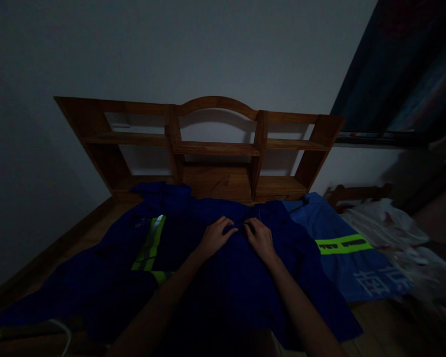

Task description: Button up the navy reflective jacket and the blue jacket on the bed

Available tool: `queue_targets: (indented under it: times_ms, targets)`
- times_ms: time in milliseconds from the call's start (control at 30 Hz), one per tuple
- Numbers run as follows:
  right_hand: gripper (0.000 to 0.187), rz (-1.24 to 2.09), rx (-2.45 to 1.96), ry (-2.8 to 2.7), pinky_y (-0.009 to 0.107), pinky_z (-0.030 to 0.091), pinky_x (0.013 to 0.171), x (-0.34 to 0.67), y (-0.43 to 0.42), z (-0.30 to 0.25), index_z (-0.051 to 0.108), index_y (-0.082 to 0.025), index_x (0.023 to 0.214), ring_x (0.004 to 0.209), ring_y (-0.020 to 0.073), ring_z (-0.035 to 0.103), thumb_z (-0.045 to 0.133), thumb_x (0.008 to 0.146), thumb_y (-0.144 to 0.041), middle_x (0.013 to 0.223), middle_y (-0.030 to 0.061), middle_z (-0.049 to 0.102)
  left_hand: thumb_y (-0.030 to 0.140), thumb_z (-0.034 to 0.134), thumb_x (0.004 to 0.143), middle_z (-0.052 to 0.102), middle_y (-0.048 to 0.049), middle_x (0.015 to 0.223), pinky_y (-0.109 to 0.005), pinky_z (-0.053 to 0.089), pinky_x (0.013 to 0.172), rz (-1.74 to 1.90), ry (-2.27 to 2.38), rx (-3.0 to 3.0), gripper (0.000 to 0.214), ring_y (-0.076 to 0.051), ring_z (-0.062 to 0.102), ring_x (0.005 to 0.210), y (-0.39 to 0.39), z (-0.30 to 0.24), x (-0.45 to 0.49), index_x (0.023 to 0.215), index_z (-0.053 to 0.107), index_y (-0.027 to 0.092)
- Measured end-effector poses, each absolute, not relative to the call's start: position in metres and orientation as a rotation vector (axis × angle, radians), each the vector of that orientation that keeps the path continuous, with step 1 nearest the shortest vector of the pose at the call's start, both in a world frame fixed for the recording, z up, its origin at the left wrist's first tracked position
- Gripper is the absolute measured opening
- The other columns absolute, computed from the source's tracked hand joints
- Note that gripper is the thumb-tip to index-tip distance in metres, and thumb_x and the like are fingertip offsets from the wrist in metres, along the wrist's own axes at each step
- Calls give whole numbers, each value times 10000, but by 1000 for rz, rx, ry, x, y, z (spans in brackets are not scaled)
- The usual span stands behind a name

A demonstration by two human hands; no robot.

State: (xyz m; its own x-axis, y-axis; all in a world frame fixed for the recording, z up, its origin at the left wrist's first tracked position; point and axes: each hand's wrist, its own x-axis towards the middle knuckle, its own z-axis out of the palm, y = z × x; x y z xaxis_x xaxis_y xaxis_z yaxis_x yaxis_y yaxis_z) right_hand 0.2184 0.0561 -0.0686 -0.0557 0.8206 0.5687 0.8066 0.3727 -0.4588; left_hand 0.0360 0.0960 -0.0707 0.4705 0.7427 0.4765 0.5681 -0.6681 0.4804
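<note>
Left hand (216, 236) and right hand (260, 238), fingers curled, mid-frame over a jacket (226, 277); whether either grips it cannot be told. Shelf (216, 148), upper centre; paler cloth (338, 272), right.

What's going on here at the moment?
A person's left hand and right hand are close together at a dark blue jacket, laid out flat in front. Whether they grip the cloth is too dark to tell. A lighter blue cloth lies to the right, and a wooden shelf stands behind.
</note>
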Motion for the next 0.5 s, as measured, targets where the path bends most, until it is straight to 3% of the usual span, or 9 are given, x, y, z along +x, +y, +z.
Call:
queue_targets:
  times_ms: [133,233,400,500]
  targets:
    - [195,-22,-1446,-1788,272,438,760,220,57,-70,580,-212,940,854,177,592,391,934,-258,899,44,617,286,568,836,552,-43,1069,-326,415,905,910,1156,2652,269,-194,518,1028,100,-62,19,1101,547,245]
    - [199,-47,-1451,-1764,277,442,756,218,58,-70,582,-214,939,844,178,596,390,934,-268,902,44,619,225,618,788,530,-57,1100,-332,419,881,784,1137,2745,349,-202,512,1020,105,-53,-14,1130,550,250]
    - [190,-59,-1456,-1756,279,456,731,214,58,-74,591,-220,920,805,179,608,407,921,-268,878,38,625,403,658,748,576,7,856,-229,442,687,679,1075,2419,284,-123,555,752,104,-60,-80,975,629,235]
    - [174,-37,-1456,-1755,290,466,736,211,59,-78,593,-222,902,787,184,608,422,905,-252,856,37,624,436,663,733,606,8,801,-229,443,694,687,1055,2274,264,-127,572,754,103,-72,-99,879,671,216]
